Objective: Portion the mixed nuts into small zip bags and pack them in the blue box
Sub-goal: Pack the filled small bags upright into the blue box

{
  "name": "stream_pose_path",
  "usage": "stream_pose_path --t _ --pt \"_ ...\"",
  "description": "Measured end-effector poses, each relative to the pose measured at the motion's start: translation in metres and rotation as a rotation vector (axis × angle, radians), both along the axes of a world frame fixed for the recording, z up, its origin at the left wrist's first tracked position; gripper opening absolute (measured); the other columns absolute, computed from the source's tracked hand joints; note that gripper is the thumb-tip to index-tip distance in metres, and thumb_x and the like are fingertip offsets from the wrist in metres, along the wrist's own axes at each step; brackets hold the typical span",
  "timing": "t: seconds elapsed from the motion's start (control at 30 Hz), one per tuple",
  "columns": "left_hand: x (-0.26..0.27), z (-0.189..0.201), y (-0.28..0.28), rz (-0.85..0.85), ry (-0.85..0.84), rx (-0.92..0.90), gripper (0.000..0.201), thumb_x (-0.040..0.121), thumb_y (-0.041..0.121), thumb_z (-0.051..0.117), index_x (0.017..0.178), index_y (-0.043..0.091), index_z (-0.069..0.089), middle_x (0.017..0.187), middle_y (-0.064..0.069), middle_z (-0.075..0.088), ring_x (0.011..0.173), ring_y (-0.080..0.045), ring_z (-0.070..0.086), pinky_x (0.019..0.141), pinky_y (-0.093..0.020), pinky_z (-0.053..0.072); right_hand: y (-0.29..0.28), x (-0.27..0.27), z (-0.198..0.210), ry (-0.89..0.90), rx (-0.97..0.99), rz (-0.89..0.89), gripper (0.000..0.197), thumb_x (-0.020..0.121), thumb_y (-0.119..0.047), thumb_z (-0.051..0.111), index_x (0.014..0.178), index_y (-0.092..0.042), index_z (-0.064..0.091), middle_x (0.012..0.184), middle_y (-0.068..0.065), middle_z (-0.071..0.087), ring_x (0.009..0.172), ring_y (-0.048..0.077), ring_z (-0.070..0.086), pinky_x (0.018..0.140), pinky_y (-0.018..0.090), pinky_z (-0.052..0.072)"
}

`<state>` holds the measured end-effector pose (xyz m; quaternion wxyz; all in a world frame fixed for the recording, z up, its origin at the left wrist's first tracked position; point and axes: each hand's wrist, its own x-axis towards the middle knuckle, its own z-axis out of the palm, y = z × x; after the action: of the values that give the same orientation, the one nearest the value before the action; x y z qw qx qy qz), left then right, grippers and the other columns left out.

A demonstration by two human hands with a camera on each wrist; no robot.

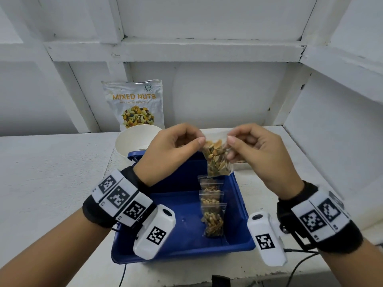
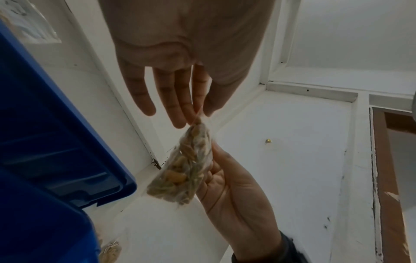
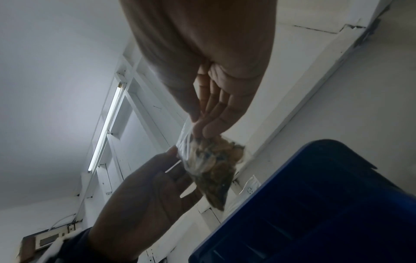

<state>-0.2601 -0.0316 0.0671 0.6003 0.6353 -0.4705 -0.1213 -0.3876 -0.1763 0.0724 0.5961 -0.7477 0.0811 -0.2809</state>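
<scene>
Zip bag [image 1: 217,160] of nuts, hanging upright over the far end of the blue box [image 1: 182,208], long axis vertical, mouth up between the two hands. Pinched at the top left corner by left hand [image 1: 172,150], thumb against curled forefinger; pinched at the top right corner by right hand [image 1: 257,154] the same way, other fingers loosely curled beside the bag's side. Seen from the left wrist, bag [image 2: 186,169] dangling below the pinching fingertips [image 2: 191,110]; whether the seal is fully pressed closed cannot be told. Directly below and nearer the body, filled bags [image 1: 212,208] lined up inside the box along its right side, overlapping one another. Likely in the sealing step; next, probably straight down and slightly toward the body to lay this bag at the far end of that row. Both hands equally near. Bowl [image 1: 134,141] and mixed nuts pouch [image 1: 134,104] beyond the box, to the left.
</scene>
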Motion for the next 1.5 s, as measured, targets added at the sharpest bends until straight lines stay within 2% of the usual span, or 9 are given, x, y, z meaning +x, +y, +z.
stream_pose_path --t 0.23,0.37,0.53,0.63,0.8,1.03,1.2,1.37,1.5 --pt "0.0 -0.007 0.007 0.079 -0.046 0.028 0.015 0.086 0.01 0.063 0.08 0.024 0.064 0.07 0.013 0.066 0.069 -0.001 0.06 0.069 -0.018 0.051 0.009 0.0 -0.005 0.021 0.05 -0.021 0.012 0.089 -0.002 0.054 0.09 -0.009 0.063 0.073 0.008 0.067 0.06 0.012 0.065 0.059 0.023 0.055" --pt "0.0 -0.007 0.008 0.124 -0.148 0.01 0.02 0.088 0.008 0.061 0.079 0.027 0.062 0.069 0.014 0.062 0.066 0.0 0.058 0.064 -0.011 0.046 0.013 0.001 -0.005 0.004 0.011 -0.05 0.013 0.09 -0.002 0.054 0.087 -0.012 0.063 0.071 0.001 0.069 0.058 0.011 0.064 0.058 0.022 0.055" --pt "-0.003 -0.005 0.009 0.131 -0.141 -0.038 0.009 0.083 0.019 0.059 0.079 0.027 0.059 0.07 0.022 0.063 0.067 0.003 0.059 0.064 -0.009 0.045 0.014 0.001 -0.006 -0.003 -0.136 -0.112 0.011 0.089 -0.008 0.057 0.086 -0.017 0.062 0.06 -0.006 0.065 0.055 0.005 0.061 0.059 0.018 0.052" --pt "-0.006 -0.005 0.009 0.095 -0.075 -0.02 0.005 0.081 0.025 0.058 0.086 0.027 0.058 0.078 0.013 0.063 0.074 0.002 0.06 0.069 -0.015 0.05 0.016 -0.001 -0.006 -0.037 -0.176 -0.103 0.007 0.09 -0.006 0.057 0.088 -0.011 0.062 0.059 -0.003 0.064 0.056 0.003 0.061 0.059 0.015 0.05" --pt "-0.004 -0.008 0.007 0.082 -0.187 0.009 0.009 0.08 0.04 0.054 0.082 0.033 0.06 0.075 0.017 0.064 0.072 -0.007 0.06 0.064 -0.024 0.052 0.019 0.001 -0.006 -0.028 -0.232 -0.085 0.006 0.09 -0.006 0.056 0.088 -0.009 0.061 0.066 0.0 0.063 0.058 0.003 0.061 0.059 0.013 0.049" --pt "-0.005 -0.006 0.009 0.098 -0.279 -0.019 0.007 0.083 0.034 0.051 0.08 0.032 0.056 0.071 0.018 0.058 0.071 0.002 0.055 0.058 -0.013 0.043 0.023 0.0 -0.008 -0.031 -0.297 -0.062 0.011 0.086 -0.019 0.059 0.087 -0.03 0.057 0.075 -0.012 0.061 0.067 0.005 0.059 0.065 0.015 0.049" --pt "-0.007 -0.005 0.009 0.059 -0.257 0.039 0.01 0.08 0.04 0.049 0.083 0.032 0.054 0.075 0.018 0.059 0.074 -0.002 0.056 0.059 -0.01 0.041 0.021 -0.001 -0.009 -0.034 -0.378 -0.065 0.023 0.089 -0.009 0.058 0.081 -0.03 0.057 0.067 -0.012 0.058 0.063 0.001 0.057 0.062 0.013 0.046" --pt "-0.007 -0.007 0.009 0.076 -0.394 0.029 0.014 0.083 0.032 0.052 0.082 0.022 0.06 0.076 0.011 0.062 0.073 -0.009 0.056 0.063 -0.004 0.035 0.02 -0.002 -0.012 -0.027 -0.411 -0.089 0.013 0.09 -0.01 0.057 0.084 -0.021 0.059 0.066 -0.011 0.057 0.064 0.004 0.056 0.061 0.014 0.047" --pt "-0.009 -0.007 0.009 0.116 -0.431 0.019 0.011 0.083 0.028 0.052 0.08 0.021 0.059 0.076 0.009 0.061 0.074 -0.006 0.054 0.068 -0.004 0.033 0.024 -0.004 -0.011 -0.049 -0.383 -0.071 0.006 0.087 -0.014 0.056 0.084 -0.018 0.06 0.068 -0.013 0.057 0.063 0.001 0.056 0.061 0.011 0.044"
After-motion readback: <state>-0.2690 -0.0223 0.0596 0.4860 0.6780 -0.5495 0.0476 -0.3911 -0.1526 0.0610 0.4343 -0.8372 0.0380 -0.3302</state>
